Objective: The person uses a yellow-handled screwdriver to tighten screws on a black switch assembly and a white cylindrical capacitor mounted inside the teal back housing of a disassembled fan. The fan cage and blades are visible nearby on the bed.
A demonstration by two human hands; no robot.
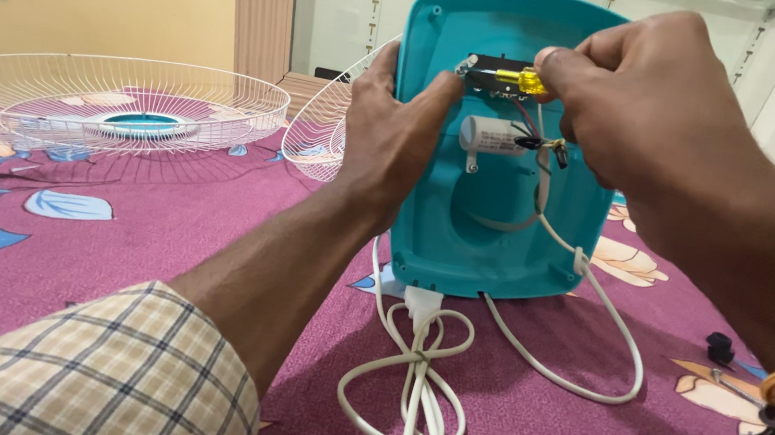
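A teal plastic fan base [506,234] stands on edge on the bed, its underside towards me. My left hand [389,137] grips its left rim, with the thumb tip at a screw near the top. My right hand [646,102] is closed on a small yellow-handled screwdriver [518,80] whose tip points left at that screw, beside a black part. Below it a white cylindrical capacitor [490,136] with thin wires sits inside the base.
A white power cord [415,383] lies coiled in front of the base. A white wire fan guard [101,102] rests at the left and another [319,132] behind my left hand. A small black part [719,348] and a screw [724,378] lie on the purple flowered bedsheet [99,258].
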